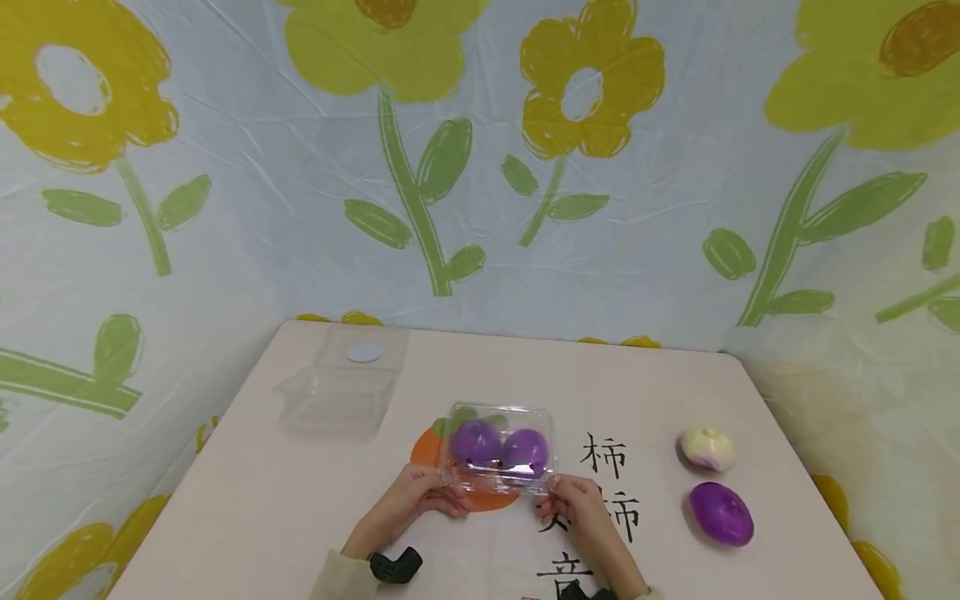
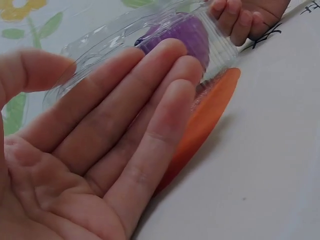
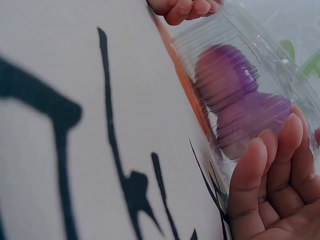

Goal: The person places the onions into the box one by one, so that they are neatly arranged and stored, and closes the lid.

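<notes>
A clear plastic clamshell box [image 1: 498, 482] with its lid down is between my two hands near the middle of the table. Inside sit two round purple vegetables [image 1: 477, 442], side by side. My left hand [image 1: 408, 502] pinches the near left corner of the rim between thumb and fingers. At the near right corner my right hand [image 1: 581, 507] grips the same rim. In the left wrist view the fingers [image 2: 117, 117] lie along the underside of the box. The right wrist view has the fingertips [image 3: 292, 127] against the ribbed wall.
Another clear clamshell box [image 1: 337, 396] stands with its lid up at the back left. On the right lie a white and purple vegetable [image 1: 707, 448] and a purple one [image 1: 721, 514]. An orange persimmon print [image 1: 491, 501] and black characters [image 1: 604, 457] mark the table cover.
</notes>
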The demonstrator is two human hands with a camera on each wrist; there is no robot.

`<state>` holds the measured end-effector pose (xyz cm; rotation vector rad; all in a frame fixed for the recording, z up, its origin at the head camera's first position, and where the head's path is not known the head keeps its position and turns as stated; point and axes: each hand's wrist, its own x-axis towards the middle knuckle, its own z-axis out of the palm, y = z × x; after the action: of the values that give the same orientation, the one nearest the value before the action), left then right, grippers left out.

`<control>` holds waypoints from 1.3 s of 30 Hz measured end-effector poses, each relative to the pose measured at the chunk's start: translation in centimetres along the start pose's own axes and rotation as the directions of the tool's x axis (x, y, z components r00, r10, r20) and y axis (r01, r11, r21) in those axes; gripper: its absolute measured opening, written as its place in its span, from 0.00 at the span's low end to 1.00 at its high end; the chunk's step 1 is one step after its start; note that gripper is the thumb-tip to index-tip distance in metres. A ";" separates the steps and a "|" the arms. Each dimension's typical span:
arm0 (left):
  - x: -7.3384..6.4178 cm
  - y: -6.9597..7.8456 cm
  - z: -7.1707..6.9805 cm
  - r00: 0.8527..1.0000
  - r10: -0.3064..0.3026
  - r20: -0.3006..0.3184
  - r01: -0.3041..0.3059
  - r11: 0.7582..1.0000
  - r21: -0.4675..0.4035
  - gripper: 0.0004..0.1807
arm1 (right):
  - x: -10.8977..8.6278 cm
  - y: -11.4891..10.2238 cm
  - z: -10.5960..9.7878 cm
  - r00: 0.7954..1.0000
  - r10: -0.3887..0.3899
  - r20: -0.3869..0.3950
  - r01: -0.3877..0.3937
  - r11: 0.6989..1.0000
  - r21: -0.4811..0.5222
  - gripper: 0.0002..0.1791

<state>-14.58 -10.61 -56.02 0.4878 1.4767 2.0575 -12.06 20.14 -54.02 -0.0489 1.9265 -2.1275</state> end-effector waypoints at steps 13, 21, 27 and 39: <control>0.4 -0.2 0.7 0.989 -0.035 -0.144 0.041 0.998 0.039 0.22 | -0.1 -0.3 0.1 1.000 0.011 -0.030 -0.011 1.000 -0.004 0.18; 0.3 0.0 1.0 0.986 -0.005 -0.166 0.014 0.998 0.055 0.21 | 0.0 -0.2 0.0 1.000 0.012 -0.017 -0.012 1.000 -0.005 0.15; 0.2 0.1 1.2 0.981 -0.010 -0.196 0.023 0.998 0.061 0.19 | -0.1 -0.3 0.0 1.000 -0.004 0.022 0.004 1.000 0.012 0.14; 0.3 0.1 1.3 0.972 -0.018 -0.233 0.038 0.996 0.082 0.18 | -0.2 -0.3 0.0 0.999 -0.019 0.037 0.019 1.000 -0.003 0.19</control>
<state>-14.04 -9.50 -55.48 0.2634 1.7030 2.0920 -11.91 20.17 -53.69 -0.1074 1.9163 -2.1200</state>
